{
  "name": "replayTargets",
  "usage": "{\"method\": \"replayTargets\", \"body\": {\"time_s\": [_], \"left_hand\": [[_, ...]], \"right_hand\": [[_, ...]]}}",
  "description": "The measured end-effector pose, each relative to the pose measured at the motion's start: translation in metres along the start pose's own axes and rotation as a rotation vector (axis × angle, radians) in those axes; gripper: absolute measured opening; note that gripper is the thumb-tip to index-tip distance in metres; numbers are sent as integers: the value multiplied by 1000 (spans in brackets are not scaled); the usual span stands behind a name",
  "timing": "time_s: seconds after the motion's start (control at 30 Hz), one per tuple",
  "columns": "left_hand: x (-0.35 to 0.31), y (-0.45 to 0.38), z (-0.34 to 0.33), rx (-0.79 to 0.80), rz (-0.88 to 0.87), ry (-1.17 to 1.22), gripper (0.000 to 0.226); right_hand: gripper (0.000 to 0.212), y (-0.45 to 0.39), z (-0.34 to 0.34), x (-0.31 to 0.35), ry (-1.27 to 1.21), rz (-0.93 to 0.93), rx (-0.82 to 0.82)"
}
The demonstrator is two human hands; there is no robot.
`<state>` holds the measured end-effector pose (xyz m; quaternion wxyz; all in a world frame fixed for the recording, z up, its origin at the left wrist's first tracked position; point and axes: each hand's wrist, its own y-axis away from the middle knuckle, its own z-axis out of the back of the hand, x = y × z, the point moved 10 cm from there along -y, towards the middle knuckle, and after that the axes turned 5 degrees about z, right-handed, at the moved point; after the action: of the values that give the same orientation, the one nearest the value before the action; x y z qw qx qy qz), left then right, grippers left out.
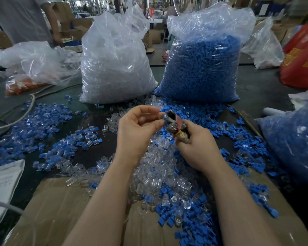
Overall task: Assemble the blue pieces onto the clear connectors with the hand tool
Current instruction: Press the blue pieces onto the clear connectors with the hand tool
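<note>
My right hand (194, 139) is wrapped around the handle of the hand tool (174, 122), its metal mouth pointing up and to my left. My left hand (137, 128) pinches a small piece at the fingertips, right at the tool's mouth; it looks like a clear connector with a bit of blue on it, though it is too small for me to tell for sure.

Judging by the desk (267, 82), I am somewhere in the middle of a long job. A spread of assembled pieces (48, 125), blue joined to clear, lies to my left. Loose clear connectors (160, 167) and loose blue pieces (210, 116) are heaped under and beyond my hands. Behind them stand a big bag of clear parts (114, 68) and a bag of blue parts (203, 68), both still nearly full, so most of the work remains.
</note>
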<state>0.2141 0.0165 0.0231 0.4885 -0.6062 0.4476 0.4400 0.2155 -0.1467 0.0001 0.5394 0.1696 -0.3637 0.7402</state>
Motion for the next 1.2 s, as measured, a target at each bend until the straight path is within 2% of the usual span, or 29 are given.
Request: {"method": "replayTargets", "body": {"time_s": [0.67, 1.2], "left_hand": [[5, 0, -1, 30, 20, -12, 27], [9, -1, -1, 40, 14, -69, 28]], "right_hand": [[27, 0, 0, 2, 105, -11, 3], [20, 0, -2, 3, 135, 13, 5]]}}
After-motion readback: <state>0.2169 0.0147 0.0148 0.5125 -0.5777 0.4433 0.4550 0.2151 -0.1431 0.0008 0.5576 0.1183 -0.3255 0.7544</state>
